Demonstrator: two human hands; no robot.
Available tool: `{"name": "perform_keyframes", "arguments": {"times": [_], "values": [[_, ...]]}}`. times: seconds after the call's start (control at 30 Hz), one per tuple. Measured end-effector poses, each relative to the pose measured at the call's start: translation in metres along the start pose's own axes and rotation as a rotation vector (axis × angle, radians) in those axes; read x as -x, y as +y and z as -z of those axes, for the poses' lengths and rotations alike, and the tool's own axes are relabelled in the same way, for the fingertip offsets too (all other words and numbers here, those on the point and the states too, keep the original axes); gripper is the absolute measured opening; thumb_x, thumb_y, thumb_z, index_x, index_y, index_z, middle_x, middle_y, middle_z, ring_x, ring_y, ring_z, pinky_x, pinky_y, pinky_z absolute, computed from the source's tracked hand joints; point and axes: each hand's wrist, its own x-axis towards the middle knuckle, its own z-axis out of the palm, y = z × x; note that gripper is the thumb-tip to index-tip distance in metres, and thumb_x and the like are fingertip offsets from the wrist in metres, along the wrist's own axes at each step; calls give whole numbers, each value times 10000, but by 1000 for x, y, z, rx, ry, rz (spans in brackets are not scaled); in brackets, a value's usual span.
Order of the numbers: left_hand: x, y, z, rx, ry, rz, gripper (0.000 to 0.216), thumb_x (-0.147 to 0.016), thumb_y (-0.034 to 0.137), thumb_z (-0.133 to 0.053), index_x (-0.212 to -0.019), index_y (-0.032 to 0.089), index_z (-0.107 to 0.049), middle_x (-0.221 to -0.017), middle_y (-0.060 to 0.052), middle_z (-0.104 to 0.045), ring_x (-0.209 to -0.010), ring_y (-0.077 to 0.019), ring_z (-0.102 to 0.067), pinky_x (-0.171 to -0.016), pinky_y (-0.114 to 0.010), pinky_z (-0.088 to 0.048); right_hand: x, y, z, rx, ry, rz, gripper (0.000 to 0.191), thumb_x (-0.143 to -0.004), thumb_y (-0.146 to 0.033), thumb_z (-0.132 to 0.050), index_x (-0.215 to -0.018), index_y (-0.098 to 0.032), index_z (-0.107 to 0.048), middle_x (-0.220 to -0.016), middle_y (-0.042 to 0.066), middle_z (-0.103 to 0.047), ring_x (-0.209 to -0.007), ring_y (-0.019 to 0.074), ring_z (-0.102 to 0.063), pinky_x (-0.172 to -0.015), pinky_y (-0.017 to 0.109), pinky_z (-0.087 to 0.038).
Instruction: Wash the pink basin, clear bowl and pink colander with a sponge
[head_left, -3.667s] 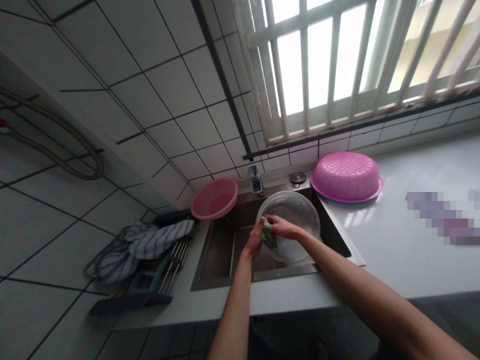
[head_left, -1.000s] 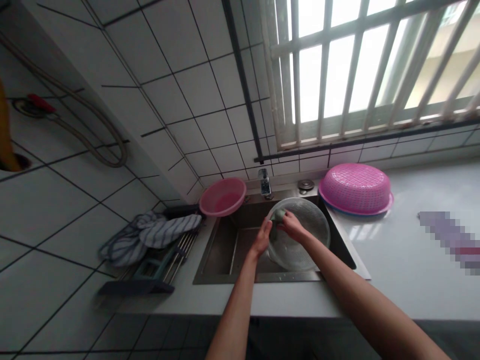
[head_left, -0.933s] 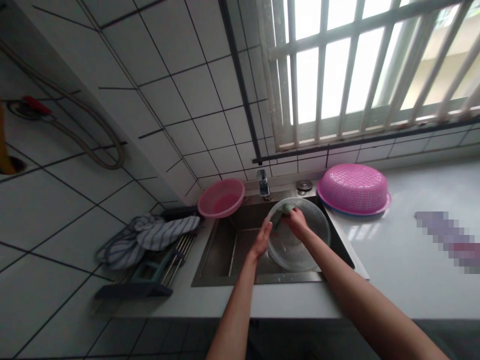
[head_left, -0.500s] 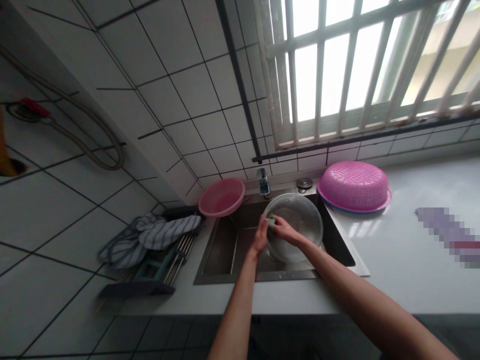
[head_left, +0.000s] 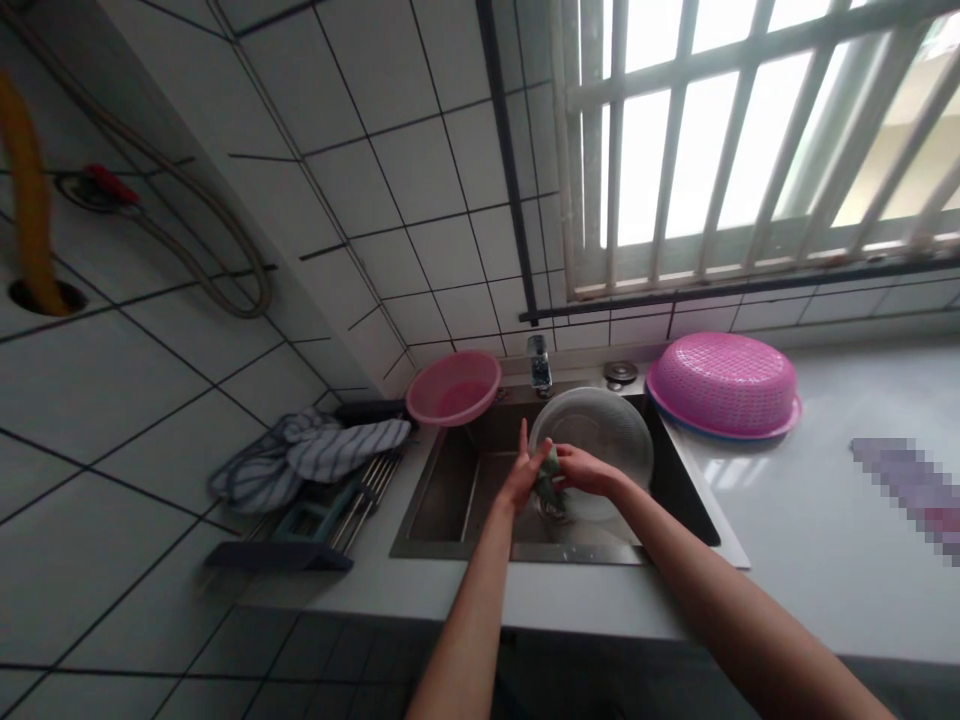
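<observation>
Over the steel sink (head_left: 442, 500) a clear perforated bowl (head_left: 607, 435) is tilted on its edge. My left hand (head_left: 520, 470) steadies the bowl's left rim, one finger pointing up and the rest against the rim. My right hand (head_left: 589, 470) is closed on a greenish cloth (head_left: 550, 478) pressed against the bowl's lower left part. The tap (head_left: 538, 365) stands just behind the bowl.
A pink basin (head_left: 454, 388) rests at the sink's back left corner. An upturned pink colander (head_left: 724, 383) lies on the white counter (head_left: 810, 530) to the right. Striped cloths (head_left: 315, 455) lie on a drying rack (head_left: 330, 515) left of the sink. Window bars rise behind.
My right hand with the cloth has slid from the bowl's upper rim down to its lower left edge. The left hand stays at the bowl's left rim.
</observation>
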Motion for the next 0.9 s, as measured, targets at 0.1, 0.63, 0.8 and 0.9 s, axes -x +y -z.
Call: {"name": "perform_keyframes", "arguments": {"times": [0.1,0.63,0.8,0.9], "values": [[-3,-4,0,-17,-47,38,819,-855,696,-721,-1512,238,-551,-1441,-142,-666,-1345,-336,-620,-1160,-479,-472,0,-3,1,-18,76,92,316,-708,-389,-799,-940,-216,-674,-905,32,-705,-774,177,-644,-695,299,-527],[5,3,-9,-189,-226,-166,939,-796,413,-867,-1588,247,-392,-1563,-139,-541,-1446,-324,-512,-1269,-507,-324,-16,-18,31,-239,683,405,422,-713,-571,-674,-973,-246,-608,-866,25,-697,-757,199,-619,-630,270,-467],[2,-8,-1,-213,-173,-45,836,-737,501,-904,-1427,148,-589,-1415,-199,-665,-1345,-394,-602,-1208,-572,-394,-4,-8,13,48,132,274,281,-685,-367,-756,-903,-209,-679,-909,20,-723,-806,175,-608,-706,260,-471],[1,-11,2,-209,-161,-60,845,-662,482,-957,-1368,145,-636,-1382,-201,-687,-1321,-401,-620,-1196,-580,-408,-4,-3,9,85,52,223,239,-676,-305,-742,-884,-196,-695,-882,17,-722,-767,158,-590,-682,252,-465]]}}
